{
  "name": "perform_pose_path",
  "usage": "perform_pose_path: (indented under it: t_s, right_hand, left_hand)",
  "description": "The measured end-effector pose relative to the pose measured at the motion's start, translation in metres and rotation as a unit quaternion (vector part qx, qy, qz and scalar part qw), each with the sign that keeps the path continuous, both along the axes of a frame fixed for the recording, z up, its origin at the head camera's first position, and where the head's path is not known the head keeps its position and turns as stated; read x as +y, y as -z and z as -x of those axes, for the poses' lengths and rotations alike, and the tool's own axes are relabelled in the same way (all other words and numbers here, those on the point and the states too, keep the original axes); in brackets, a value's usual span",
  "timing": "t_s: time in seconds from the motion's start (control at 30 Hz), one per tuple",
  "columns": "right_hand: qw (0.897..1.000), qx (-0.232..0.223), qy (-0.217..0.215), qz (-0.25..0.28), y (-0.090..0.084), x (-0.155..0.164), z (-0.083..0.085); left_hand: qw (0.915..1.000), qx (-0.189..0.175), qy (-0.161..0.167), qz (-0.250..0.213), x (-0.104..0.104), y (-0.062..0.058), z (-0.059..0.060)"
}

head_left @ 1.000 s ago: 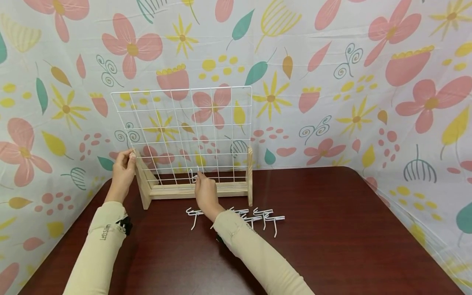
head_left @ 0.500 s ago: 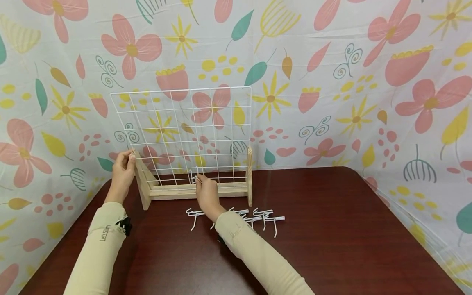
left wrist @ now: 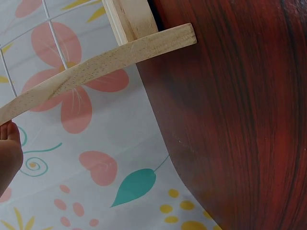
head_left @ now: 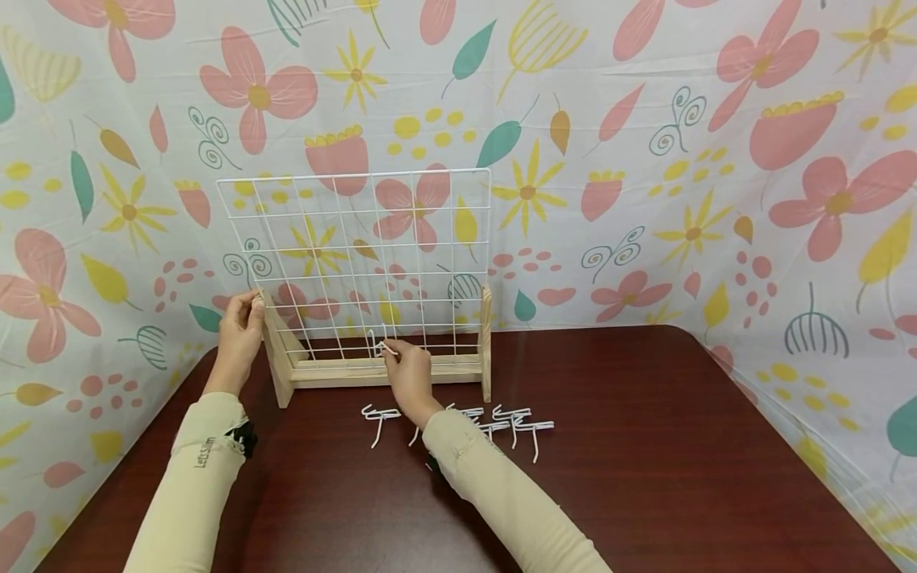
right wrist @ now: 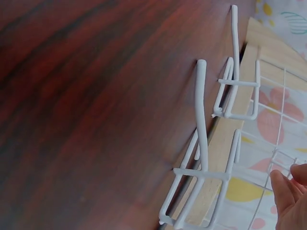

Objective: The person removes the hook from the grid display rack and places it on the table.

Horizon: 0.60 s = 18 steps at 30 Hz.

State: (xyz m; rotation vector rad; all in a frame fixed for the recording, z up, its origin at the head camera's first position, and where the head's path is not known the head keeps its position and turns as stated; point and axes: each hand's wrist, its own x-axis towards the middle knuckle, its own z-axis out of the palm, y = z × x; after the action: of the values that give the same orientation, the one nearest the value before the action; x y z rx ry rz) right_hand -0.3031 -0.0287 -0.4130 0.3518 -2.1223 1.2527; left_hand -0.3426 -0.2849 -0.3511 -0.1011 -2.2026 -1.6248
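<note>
My left hand (head_left: 239, 338) grips the top of the left wooden upright (head_left: 279, 358) of a stand. That stand holds a white wire grid panel (head_left: 430, 171), which leans back slightly. Low on the grid, near its middle, is a white wire hook (head_left: 376, 342), and my right hand (head_left: 410, 378) pinches its prong between thumb and fingers. The right wrist view shows the fingertips (right wrist: 280, 184) at the hook's wire, close to the grid. In the left wrist view only part of the left hand (left wrist: 9, 153) shows, below the upright.
Several loose white wire hooks lie on the dark red-brown table (head_left: 680, 477) in front of the stand, among them a left one (head_left: 380, 414) and a right one (head_left: 536, 426). The right forearm partly covers some. A flowered cloth (head_left: 573, 103) hangs behind the table.
My right hand has shifted slightly to the right and down, and more of the hook's prong shows past its fingertips. The left hand and the stand have stayed in place.
</note>
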Motion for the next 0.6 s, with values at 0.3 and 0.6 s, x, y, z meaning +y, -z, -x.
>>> perform_pose_path:
  t_s: [0.3,0.6]
  right_hand:
    - [1.0,0.0,0.005,0.004,0.0015,0.0032,0.0007]
    - [1.0,0.002,0.005,-0.013,-0.0005,0.0055,0.0009]
  left_hand:
    - [0.9998,0.018,0.001,0.011,0.0019,-0.0001,-0.0042]
    - [0.9996,0.025,0.003,0.01,0.0019,0.0002,-0.0041]
